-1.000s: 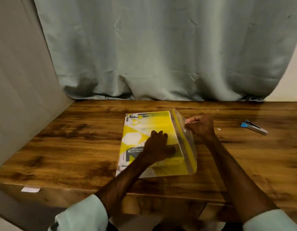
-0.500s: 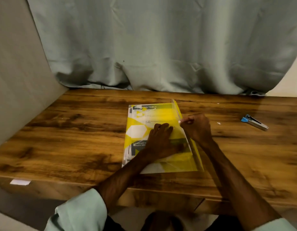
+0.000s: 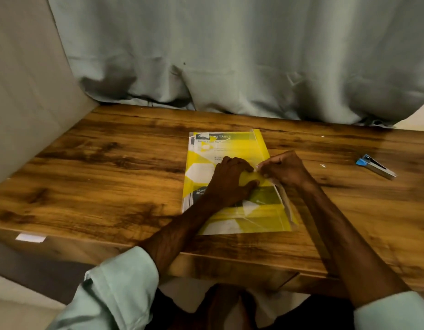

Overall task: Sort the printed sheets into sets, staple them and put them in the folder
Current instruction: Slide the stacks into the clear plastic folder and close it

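Left hand [image 3: 230,184], reaching out of a pale green shirt sleeve [image 3: 115,289] at the near edge, rests palm-down on the middle of the clear plastic folder [image 3: 265,220]. Its thumb is spread toward the near right and its fingers are bent; cannot tell if they grip anything or just press. Right hand [image 3: 286,171], just beside it on the right, has its fingers curled and pinches the folder's clear flap at the right edge, fingertips almost touching the left hand's. That flap is slightly lifted along the near right side. The folder lies flat near the middle of the brown wood-grain table [image 3: 110,175], long side running away from the person. The yellow, white and dark printed sheets [image 3: 206,148] are inside it, with their left edges showing a little past the yellow cover. A small white label [image 3: 31,237] sits on the table's front edge, far left. The blue and silver stapler [image 3: 375,166] lies on the tabletop well apart to the right of the folder, angled. Behind the table hangs a grey-green cloth curtain [image 3: 230,55]; a plain beige panel [image 3: 27,91] stands along the left side.
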Action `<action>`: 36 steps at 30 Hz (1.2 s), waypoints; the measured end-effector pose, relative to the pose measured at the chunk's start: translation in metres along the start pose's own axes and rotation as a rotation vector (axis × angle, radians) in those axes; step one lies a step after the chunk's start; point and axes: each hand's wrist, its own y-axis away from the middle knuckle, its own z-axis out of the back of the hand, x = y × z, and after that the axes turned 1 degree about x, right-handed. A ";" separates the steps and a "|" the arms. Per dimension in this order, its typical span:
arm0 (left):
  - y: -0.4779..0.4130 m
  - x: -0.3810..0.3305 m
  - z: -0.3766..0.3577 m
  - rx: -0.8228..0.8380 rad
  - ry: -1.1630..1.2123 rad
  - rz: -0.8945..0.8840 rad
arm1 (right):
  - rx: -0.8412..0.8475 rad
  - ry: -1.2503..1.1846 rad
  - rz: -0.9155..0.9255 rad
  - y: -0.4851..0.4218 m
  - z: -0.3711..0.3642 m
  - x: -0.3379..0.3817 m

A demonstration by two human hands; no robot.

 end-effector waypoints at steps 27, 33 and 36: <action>-0.004 0.013 0.002 -0.016 0.303 0.132 | -0.073 0.297 0.083 -0.009 -0.007 -0.004; -0.005 0.018 -0.005 -0.034 0.340 0.145 | -0.090 0.476 0.157 -0.003 -0.013 0.004; -0.004 0.021 -0.010 -0.049 0.346 0.132 | -0.113 0.587 0.231 0.002 -0.016 0.008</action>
